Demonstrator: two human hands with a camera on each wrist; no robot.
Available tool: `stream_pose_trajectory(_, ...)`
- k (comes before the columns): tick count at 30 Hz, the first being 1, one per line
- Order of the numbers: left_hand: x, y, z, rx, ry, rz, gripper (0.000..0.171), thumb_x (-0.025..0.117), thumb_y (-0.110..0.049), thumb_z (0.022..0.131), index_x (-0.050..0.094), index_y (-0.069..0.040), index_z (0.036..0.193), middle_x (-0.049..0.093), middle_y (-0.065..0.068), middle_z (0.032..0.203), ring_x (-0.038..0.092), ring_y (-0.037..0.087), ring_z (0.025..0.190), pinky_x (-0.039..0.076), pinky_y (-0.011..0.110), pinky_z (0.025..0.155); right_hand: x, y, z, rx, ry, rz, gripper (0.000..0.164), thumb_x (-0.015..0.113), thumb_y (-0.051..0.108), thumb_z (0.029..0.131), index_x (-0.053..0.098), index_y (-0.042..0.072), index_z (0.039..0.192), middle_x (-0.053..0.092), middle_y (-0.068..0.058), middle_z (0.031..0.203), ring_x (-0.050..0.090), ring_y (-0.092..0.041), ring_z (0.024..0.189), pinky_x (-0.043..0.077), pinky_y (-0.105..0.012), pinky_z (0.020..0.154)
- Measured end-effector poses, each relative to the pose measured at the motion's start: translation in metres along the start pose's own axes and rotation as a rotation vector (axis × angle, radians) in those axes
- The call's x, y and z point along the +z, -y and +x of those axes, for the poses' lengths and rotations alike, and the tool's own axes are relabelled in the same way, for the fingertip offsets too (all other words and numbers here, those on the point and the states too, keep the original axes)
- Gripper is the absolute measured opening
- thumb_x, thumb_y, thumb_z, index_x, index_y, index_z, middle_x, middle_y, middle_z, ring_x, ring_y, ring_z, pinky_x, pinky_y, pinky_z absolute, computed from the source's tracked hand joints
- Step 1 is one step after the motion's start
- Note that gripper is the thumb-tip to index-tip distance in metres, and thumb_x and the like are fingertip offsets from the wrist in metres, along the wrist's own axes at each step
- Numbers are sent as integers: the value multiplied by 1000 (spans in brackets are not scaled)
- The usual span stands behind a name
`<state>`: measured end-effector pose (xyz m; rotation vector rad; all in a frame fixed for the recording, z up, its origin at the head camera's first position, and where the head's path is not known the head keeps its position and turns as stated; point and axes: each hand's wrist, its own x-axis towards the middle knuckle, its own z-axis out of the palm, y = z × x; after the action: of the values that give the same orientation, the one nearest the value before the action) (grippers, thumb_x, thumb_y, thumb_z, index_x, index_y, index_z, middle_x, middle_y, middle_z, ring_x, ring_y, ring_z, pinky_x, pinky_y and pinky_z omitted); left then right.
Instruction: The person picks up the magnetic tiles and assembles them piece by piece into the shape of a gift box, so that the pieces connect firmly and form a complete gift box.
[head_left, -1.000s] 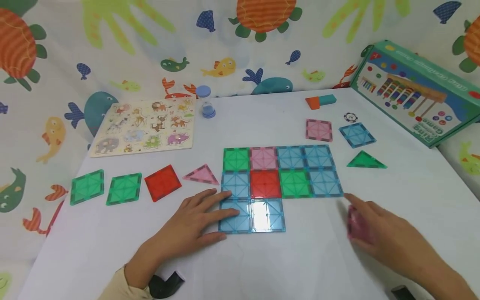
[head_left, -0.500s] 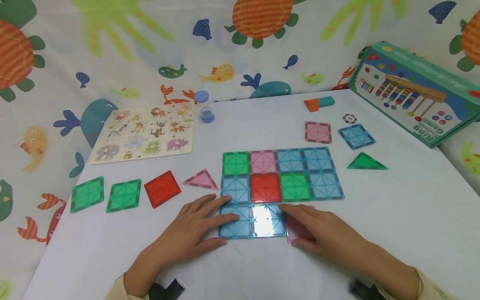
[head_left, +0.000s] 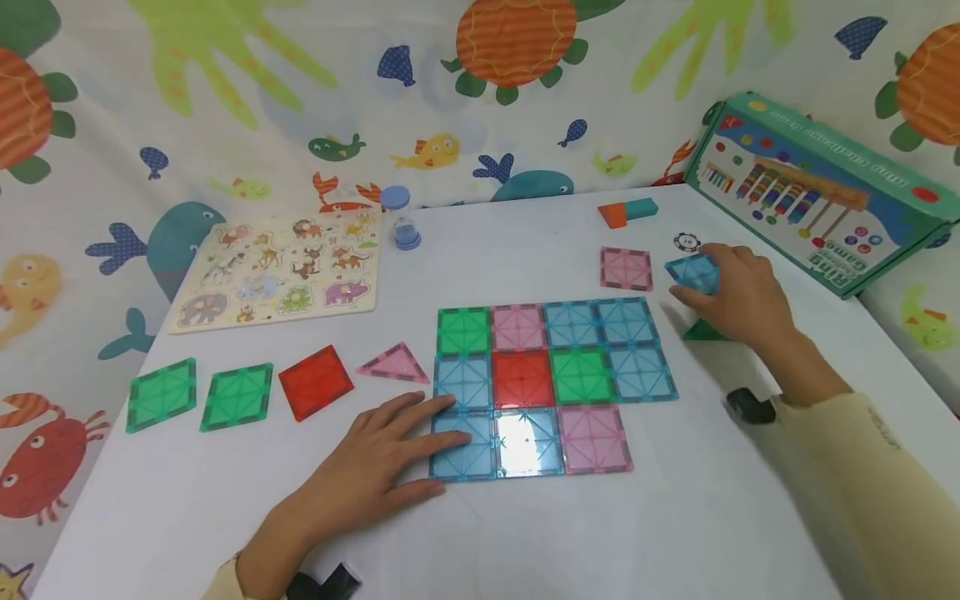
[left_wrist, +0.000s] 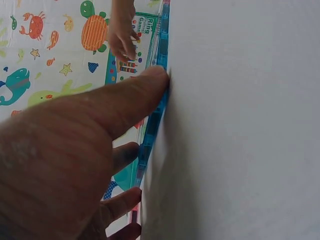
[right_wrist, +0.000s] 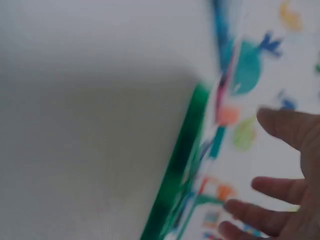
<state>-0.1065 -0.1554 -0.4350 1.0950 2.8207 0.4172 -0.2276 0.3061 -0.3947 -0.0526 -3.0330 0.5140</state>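
Observation:
A block of translucent magnetic tiles (head_left: pixel 522 379) in green, pink, blue and red lies flat on the white table, the lowest row holding two blue tiles and a pink square tile (head_left: pixel 596 439). My left hand (head_left: pixel 390 458) rests with spread fingers on the block's left edge, over the blue tile (head_left: pixel 462 450); its thumb reaches the tile edge in the left wrist view. My right hand (head_left: pixel 738 296) is over a loose blue square tile (head_left: pixel 692 272), partly covering it, thumb and fingers apart around it. In the right wrist view its fingers (right_wrist: pixel 265 217) are spread with nothing between them.
Loose tiles lie left: two green squares (head_left: pixel 237 397), a red square (head_left: pixel 316 382), a pink triangle (head_left: pixel 395 363). A pink square (head_left: pixel 626 268) and green triangle (head_left: pixel 701 332) lie right. An animal puzzle board (head_left: pixel 277 271), small bottle (head_left: pixel 403 218) and toy box (head_left: pixel 813 196) stand behind.
My right hand has set the pink square tile against the lowest row, let go, and moved up and right to the loose blue tile. The left hand has stayed on the block.

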Motion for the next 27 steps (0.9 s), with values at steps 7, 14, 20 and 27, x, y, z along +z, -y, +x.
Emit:
stream_pose_trajectory(7, 3, -1, -2, 3, -4, 3, 61, 61, -55, 84, 34, -54, 138, 20, -14, 154, 19, 21, 140, 33, 49, 99, 1, -43, 39, 134, 127, -63, 108, 59, 69, 76, 20, -4, 145, 31, -38, 132, 33, -55, 113, 31, -71, 90)
stream_pose_trajectory(14, 1, 2, -2, -3, -15, 22, 62, 61, -57, 83, 32, -55, 138, 20, -14, 154, 19, 20, 140, 34, 51, 99, -22, -91, 9, 170, 117, -51, 103, 61, 59, 81, 18, -11, 142, 31, -42, 129, 32, -58, 112, 29, -71, 90)
stream_pose_trajectory(20, 2, 4, -1, -6, -8, 22, 64, 62, -57, 82, 32, -56, 138, 20, -14, 154, 19, 20, 140, 35, 52, 99, -26, -126, -55, 277, 125, -110, 103, 66, 47, 84, 8, -15, 142, 27, -44, 123, 34, -57, 101, 34, -70, 84)
stream_pose_trajectory(27, 3, 5, 1, 5, -5, 12, 63, 61, -57, 83, 32, -54, 139, 19, -14, 155, 18, 20, 140, 34, 51, 100, -9, -96, -139, 244, 196, -195, 102, 78, 30, 75, 14, -9, 144, 32, -43, 122, 37, -57, 101, 37, -69, 81)
